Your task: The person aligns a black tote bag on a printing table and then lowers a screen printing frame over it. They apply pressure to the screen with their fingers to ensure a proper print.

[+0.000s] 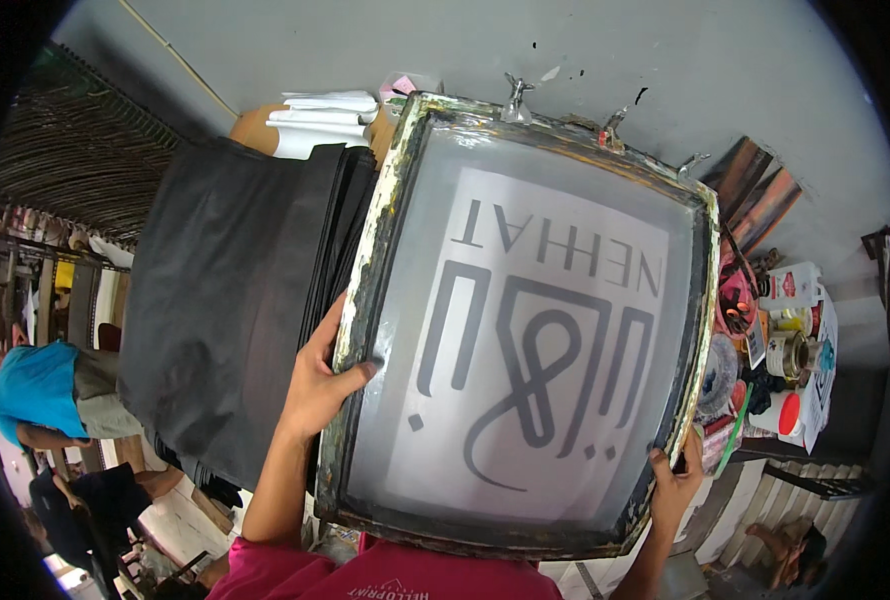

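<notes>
Grip set on both edges: the framed screen (535, 330) is clasped by left hand (320, 385) and right hand (677, 485) before the pink shirt (385, 575), long axis pointed toward the wall (605, 50), grey lettering (557, 246) shown inverted.

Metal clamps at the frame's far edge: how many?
3: left clamp, middle clamp, and right clamp near a corner of the frame. Others could be hidden.
</notes>
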The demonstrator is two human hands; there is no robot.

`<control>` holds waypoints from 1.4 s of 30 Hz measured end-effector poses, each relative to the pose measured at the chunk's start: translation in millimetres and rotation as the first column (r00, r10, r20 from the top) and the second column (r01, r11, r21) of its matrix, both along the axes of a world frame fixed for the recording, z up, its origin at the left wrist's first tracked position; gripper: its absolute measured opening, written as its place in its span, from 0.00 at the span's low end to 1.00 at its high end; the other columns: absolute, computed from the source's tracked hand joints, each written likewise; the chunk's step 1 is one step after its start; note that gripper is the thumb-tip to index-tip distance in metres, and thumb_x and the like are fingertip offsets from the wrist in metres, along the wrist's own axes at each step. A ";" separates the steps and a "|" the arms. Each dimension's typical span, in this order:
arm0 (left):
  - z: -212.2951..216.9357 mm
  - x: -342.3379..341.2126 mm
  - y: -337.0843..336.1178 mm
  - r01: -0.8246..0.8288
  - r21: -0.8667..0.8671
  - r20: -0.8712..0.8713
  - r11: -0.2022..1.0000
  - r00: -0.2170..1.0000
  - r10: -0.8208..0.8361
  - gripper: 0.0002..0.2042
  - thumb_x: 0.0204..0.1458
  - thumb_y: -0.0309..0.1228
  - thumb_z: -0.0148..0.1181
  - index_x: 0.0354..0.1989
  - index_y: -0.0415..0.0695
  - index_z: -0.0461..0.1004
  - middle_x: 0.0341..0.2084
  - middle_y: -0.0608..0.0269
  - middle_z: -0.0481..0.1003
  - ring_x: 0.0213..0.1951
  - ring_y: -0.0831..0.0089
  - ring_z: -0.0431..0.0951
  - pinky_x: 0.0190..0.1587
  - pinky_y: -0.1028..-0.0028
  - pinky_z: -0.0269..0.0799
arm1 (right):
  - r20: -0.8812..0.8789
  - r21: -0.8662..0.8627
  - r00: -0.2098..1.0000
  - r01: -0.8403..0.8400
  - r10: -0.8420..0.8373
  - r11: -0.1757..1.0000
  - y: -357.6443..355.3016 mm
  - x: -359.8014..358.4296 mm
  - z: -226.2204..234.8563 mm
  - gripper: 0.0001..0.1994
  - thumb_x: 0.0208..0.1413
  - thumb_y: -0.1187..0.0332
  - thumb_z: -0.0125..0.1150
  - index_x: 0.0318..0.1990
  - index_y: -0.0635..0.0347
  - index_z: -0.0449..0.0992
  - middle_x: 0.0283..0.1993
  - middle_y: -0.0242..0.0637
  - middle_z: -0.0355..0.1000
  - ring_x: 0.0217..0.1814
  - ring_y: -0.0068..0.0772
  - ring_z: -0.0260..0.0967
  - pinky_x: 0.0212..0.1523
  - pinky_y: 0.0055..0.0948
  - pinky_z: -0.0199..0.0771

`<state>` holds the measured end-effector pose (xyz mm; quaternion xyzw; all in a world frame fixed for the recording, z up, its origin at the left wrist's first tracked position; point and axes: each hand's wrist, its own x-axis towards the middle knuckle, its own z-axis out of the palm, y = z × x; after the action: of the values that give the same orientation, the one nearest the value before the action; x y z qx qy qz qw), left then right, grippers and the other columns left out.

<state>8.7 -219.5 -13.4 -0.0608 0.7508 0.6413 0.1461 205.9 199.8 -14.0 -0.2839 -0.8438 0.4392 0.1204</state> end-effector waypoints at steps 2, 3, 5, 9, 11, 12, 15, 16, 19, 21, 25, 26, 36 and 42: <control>1.7 -0.1 0.8 -0.003 0.011 0.014 1.000 1.000 0.003 0.43 0.42 0.17 0.63 0.74 0.36 0.58 0.62 0.56 0.72 0.62 0.72 0.72 0.67 0.72 0.60 | -0.001 -0.002 1.000 0.006 -0.006 1.000 -0.2 -0.5 -0.9 0.27 0.47 0.80 0.63 0.60 0.72 0.73 0.56 0.42 0.71 0.59 0.35 0.66 0.64 0.32 0.61; 2.2 -0.2 1.0 -0.004 0.018 0.019 1.000 1.000 0.004 0.43 0.42 0.17 0.63 0.74 0.36 0.58 0.62 0.55 0.72 0.62 0.71 0.72 0.67 0.72 0.60 | 0.005 0.000 1.000 -0.003 0.003 1.000 -0.1 -1.1 0.0 0.27 0.47 0.79 0.63 0.60 0.72 0.73 0.56 0.42 0.71 0.58 0.35 0.66 0.64 0.32 0.61; 0.1 -0.7 0.8 0.002 0.020 0.010 1.000 1.000 -0.002 0.43 0.42 0.17 0.63 0.74 0.36 0.58 0.63 0.55 0.72 0.62 0.71 0.71 0.68 0.71 0.60 | 0.019 0.002 1.000 -0.009 0.009 1.000 0.0 -1.6 1.2 0.27 0.47 0.79 0.63 0.59 0.73 0.73 0.55 0.42 0.71 0.57 0.35 0.66 0.63 0.31 0.62; -2.6 -1.3 2.8 -0.016 0.005 0.007 1.000 1.000 0.016 0.46 0.37 0.19 0.62 0.73 0.35 0.58 0.61 0.56 0.72 0.62 0.70 0.71 0.68 0.71 0.59 | 0.017 -0.030 1.000 0.016 -0.015 0.999 -0.5 -2.0 0.5 0.27 0.46 0.77 0.64 0.58 0.74 0.73 0.54 0.41 0.71 0.55 0.35 0.67 0.62 0.31 0.62; -3.2 -1.0 2.4 -0.023 0.004 0.011 1.000 1.000 0.023 0.45 0.37 0.19 0.62 0.73 0.35 0.59 0.62 0.56 0.72 0.62 0.69 0.71 0.68 0.70 0.59 | 0.015 -0.044 1.000 0.021 -0.021 0.999 -0.4 -2.0 0.5 0.27 0.46 0.77 0.64 0.58 0.74 0.73 0.54 0.42 0.71 0.55 0.35 0.67 0.62 0.32 0.62; -3.8 -0.8 0.7 -0.015 0.005 0.002 1.000 1.000 0.015 0.44 0.39 0.17 0.62 0.74 0.36 0.58 0.62 0.55 0.72 0.63 0.69 0.71 0.68 0.69 0.60 | 0.023 -0.042 1.000 0.017 -0.016 0.999 0.4 -1.5 1.1 0.27 0.46 0.77 0.64 0.58 0.74 0.73 0.54 0.42 0.71 0.55 0.36 0.67 0.62 0.33 0.62; -4.5 -0.2 -0.7 -0.002 -0.032 0.000 0.999 1.000 0.002 0.43 0.42 0.15 0.62 0.74 0.37 0.59 0.63 0.53 0.72 0.63 0.68 0.71 0.68 0.68 0.60 | 0.019 -0.011 1.000 0.016 -0.016 1.000 -0.9 -2.6 0.4 0.28 0.46 0.77 0.64 0.59 0.73 0.73 0.54 0.43 0.72 0.56 0.37 0.67 0.63 0.34 0.62; -4.4 0.0 -0.6 0.000 -0.051 0.002 0.999 1.000 0.000 0.43 0.42 0.14 0.62 0.74 0.37 0.59 0.63 0.53 0.72 0.63 0.68 0.71 0.68 0.68 0.61 | 0.013 0.004 1.000 0.018 -0.018 1.000 -1.4 -2.8 0.1 0.29 0.46 0.77 0.64 0.60 0.73 0.73 0.54 0.43 0.72 0.57 0.37 0.67 0.64 0.35 0.62; -4.8 0.2 -0.1 -0.008 -0.016 0.006 1.000 1.000 0.008 0.43 0.42 0.15 0.62 0.74 0.38 0.59 0.63 0.53 0.72 0.63 0.68 0.71 0.68 0.68 0.61 | 0.022 0.010 1.000 0.012 -0.013 1.000 0.8 -1.3 -0.8 0.30 0.46 0.77 0.64 0.61 0.73 0.73 0.55 0.44 0.72 0.58 0.38 0.67 0.65 0.36 0.61; -7.0 0.5 -1.2 -0.005 -0.013 -0.007 1.000 1.000 0.005 0.43 0.42 0.14 0.62 0.74 0.38 0.59 0.63 0.53 0.72 0.64 0.68 0.71 0.68 0.68 0.61 | 0.034 0.015 0.999 0.008 -0.009 1.000 2.0 -1.1 -1.0 0.30 0.46 0.76 0.65 0.60 0.73 0.73 0.55 0.44 0.73 0.58 0.39 0.67 0.65 0.36 0.61; -9.5 0.3 -2.4 0.005 -0.014 -0.030 1.000 1.000 -0.005 0.43 0.42 0.15 0.62 0.74 0.38 0.59 0.63 0.53 0.72 0.64 0.68 0.71 0.68 0.68 0.60 | 0.042 0.038 0.999 -0.004 0.002 0.999 2.4 -1.6 -0.3 0.29 0.45 0.76 0.65 0.59 0.73 0.73 0.54 0.43 0.72 0.58 0.39 0.67 0.65 0.36 0.61; -10.4 0.7 -3.0 0.003 -0.014 -0.022 1.000 1.000 -0.004 0.43 0.42 0.15 0.62 0.74 0.38 0.59 0.63 0.53 0.72 0.64 0.68 0.71 0.69 0.68 0.60 | 0.047 0.040 0.999 -0.007 0.006 0.999 2.5 -2.1 0.4 0.29 0.45 0.76 0.65 0.59 0.73 0.73 0.54 0.43 0.72 0.57 0.39 0.67 0.65 0.35 0.61; -11.1 0.7 -2.5 0.008 -0.042 -0.039 0.999 0.999 -0.009 0.43 0.42 0.17 0.62 0.74 0.36 0.58 0.64 0.52 0.72 0.65 0.67 0.70 0.69 0.67 0.59 | 0.055 0.020 0.998 0.016 -0.017 1.000 3.3 -1.8 -1.2 0.28 0.45 0.76 0.65 0.58 0.72 0.74 0.55 0.42 0.71 0.57 0.37 0.67 0.63 0.33 0.61; -11.5 0.7 -1.5 -0.010 -0.051 -0.037 0.999 0.999 0.008 0.43 0.41 0.18 0.61 0.74 0.35 0.57 0.62 0.54 0.72 0.62 0.70 0.71 0.68 0.70 0.60 | 0.045 -0.016 0.999 0.004 -0.003 1.000 2.6 -1.8 -1.0 0.28 0.46 0.76 0.66 0.59 0.72 0.74 0.55 0.42 0.71 0.57 0.37 0.67 0.64 0.33 0.62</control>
<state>9.4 -221.1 -24.8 -0.0561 0.7692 0.6236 0.1278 204.1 202.3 -15.0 -0.2961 -0.8421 0.4396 0.1000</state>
